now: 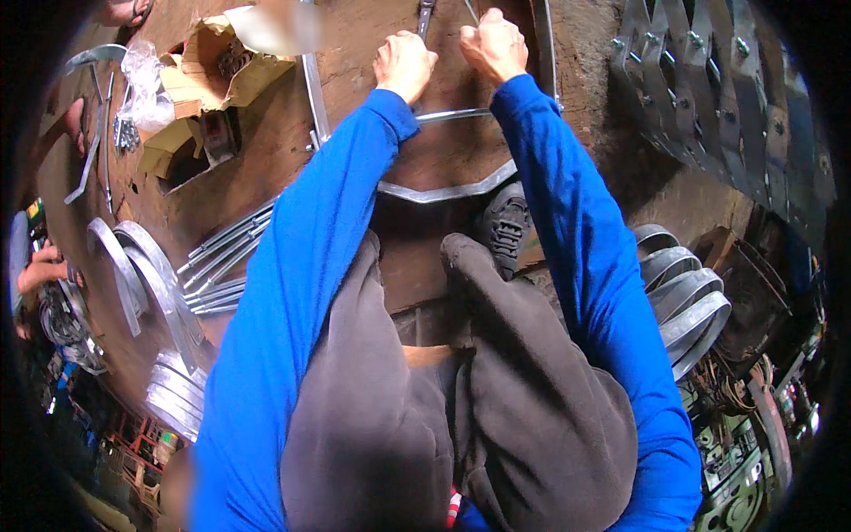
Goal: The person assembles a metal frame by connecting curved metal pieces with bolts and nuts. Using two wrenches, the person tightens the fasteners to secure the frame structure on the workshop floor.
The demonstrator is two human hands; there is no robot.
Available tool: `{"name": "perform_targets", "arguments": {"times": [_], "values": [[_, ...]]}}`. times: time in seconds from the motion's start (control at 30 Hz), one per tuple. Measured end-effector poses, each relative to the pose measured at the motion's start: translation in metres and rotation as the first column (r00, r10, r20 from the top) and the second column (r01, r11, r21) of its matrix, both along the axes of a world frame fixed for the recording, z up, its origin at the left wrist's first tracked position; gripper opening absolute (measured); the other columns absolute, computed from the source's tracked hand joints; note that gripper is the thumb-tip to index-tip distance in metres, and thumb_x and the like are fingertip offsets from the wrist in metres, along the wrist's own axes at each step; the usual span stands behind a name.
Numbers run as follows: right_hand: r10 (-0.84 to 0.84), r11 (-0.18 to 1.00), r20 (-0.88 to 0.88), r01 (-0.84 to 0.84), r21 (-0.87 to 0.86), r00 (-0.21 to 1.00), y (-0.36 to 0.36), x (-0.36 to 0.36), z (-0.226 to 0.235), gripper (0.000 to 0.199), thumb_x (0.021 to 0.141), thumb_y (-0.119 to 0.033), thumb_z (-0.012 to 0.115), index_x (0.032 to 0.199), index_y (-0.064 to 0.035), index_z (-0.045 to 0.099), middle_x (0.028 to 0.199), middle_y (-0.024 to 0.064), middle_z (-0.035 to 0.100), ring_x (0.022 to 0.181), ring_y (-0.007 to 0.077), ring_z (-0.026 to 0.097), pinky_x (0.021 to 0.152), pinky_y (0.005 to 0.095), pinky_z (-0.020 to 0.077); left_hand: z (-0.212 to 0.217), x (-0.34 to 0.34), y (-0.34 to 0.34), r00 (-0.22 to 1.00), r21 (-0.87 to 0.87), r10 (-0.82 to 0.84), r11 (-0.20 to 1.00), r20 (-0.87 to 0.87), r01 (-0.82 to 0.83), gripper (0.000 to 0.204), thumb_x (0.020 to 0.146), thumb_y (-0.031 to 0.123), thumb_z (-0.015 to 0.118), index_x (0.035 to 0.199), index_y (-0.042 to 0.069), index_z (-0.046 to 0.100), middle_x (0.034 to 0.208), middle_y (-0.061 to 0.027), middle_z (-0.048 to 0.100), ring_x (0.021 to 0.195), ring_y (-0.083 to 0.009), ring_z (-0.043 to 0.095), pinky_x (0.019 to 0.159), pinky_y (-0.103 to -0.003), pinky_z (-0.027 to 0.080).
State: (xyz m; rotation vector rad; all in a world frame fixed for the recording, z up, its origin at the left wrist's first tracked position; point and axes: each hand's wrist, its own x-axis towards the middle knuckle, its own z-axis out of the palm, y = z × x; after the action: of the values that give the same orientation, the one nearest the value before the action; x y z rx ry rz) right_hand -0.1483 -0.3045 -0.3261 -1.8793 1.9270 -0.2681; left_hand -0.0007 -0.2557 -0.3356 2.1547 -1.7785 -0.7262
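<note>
Both my arms reach forward over a metal frame (448,192) made of bent flat bars, with a thin cross rod (454,115) between its sides. My left hand (405,66) is closed around the lower end of a dark wrench (425,19), whose far end runs past the top of the view. To its right, my right hand (494,46) is closed in a fist at the frame's right side bar (545,53). A thin metal tool (471,11) sticks out of that fist, and its kind cannot be made out.
At the left lie an open cardboard box (213,71), threaded rods (232,253) and curved metal bands (133,257). Bolted flat bars (709,80) stand at the upper right, above metal hoops (683,293). My shoe (508,230) is beside the frame. Another person's hand (42,270) shows far left.
</note>
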Motion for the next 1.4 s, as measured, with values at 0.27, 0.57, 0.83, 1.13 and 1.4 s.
{"name": "perform_targets", "arguments": {"times": [0.27, 0.57, 0.83, 1.13, 1.4], "values": [[-0.146, 0.941, 0.218, 0.204, -0.271, 0.965, 0.065, -0.116, 0.082, 0.074, 0.081, -0.049, 0.069, 0.125, 0.0059, 0.046, 0.094, 0.0274, 0.065, 0.090, 0.0367, 0.065, 0.081, 0.0425, 0.0498, 0.048, 0.062, 0.001, 0.545, 0.092, 0.200, 0.971, -0.814, -0.220, 0.020, 0.092, 0.016, 0.053, 0.087, -0.003, 0.052, 0.070, -0.0081, 0.063, 0.065, -0.0181, 0.068, 0.051, -0.032, 0.052], [-0.257, 0.960, 0.243, 0.276, -0.046, 0.935, 0.089, -0.115, 0.028, 0.040, 0.080, -0.036, 0.073, 0.088, 0.0023, 0.066, 0.084, 0.0216, 0.067, 0.080, 0.0344, 0.064, 0.074, 0.0421, 0.0483, 0.065, 0.080, 0.098, 0.850, 0.026, 0.264, 0.959, -0.456, -0.284, 0.024, 0.079, 0.030, 0.070, 0.087, 0.007, 0.072, 0.069, -0.0100, 0.068, 0.066, -0.0214, 0.066, 0.067, -0.039, 0.052], [-0.219, 0.957, 0.180, 0.247, -0.152, 0.959, 0.089, -0.118, 0.007, 0.032, 0.083, -0.029, 0.069, 0.091, 0.0018, 0.064, 0.085, 0.0247, 0.066, 0.082, 0.0414, 0.064, 0.072, 0.0460, 0.0482, 0.040, 0.070, 0.132, 0.974, 0.022, 0.130, 0.991, -0.184, -0.129, 0.021, 0.070, 0.016, 0.073, 0.091, 0.011, 0.073, 0.092, -0.0142, 0.059, 0.085, -0.0348, 0.061, 0.073, -0.045, 0.049], [-0.128, 0.950, 0.249, 0.191, -0.246, 0.960, 0.131, -0.118, 0.006, 0.026, 0.088, -0.022, 0.060, 0.080, 0.0026, 0.058, 0.068, 0.0258, 0.057, 0.061, 0.0418, 0.057, 0.059, 0.0470, 0.0427, 0.038, 0.075, 0.139, 0.976, -0.055, 0.040, 0.997, -0.215, -0.053, 0.011, 0.072, 0.013, 0.069, 0.082, 0.012, 0.073, 0.089, -0.0091, 0.061, 0.083, -0.0335, 0.063, 0.070, -0.045, 0.050], [-0.184, 0.937, 0.206, 0.235, -0.259, 0.961, 0.140, -0.106, 0.003, 0.024, 0.082, -0.022, 0.064, 0.077, 0.0018, 0.062, 0.080, 0.0287, 0.062, 0.076, 0.0461, 0.061, 0.065, 0.0503, 0.0454, 0.067, 0.077, 0.155, 0.990, -0.030, 0.073, 0.997, -0.121, -0.077, 0.026, 0.078, 0.033, 0.068, 0.097, 0.015, 0.075, 0.096, -0.0164, 0.060, 0.088, -0.0346, 0.061, 0.078, -0.044, 0.048]]}}
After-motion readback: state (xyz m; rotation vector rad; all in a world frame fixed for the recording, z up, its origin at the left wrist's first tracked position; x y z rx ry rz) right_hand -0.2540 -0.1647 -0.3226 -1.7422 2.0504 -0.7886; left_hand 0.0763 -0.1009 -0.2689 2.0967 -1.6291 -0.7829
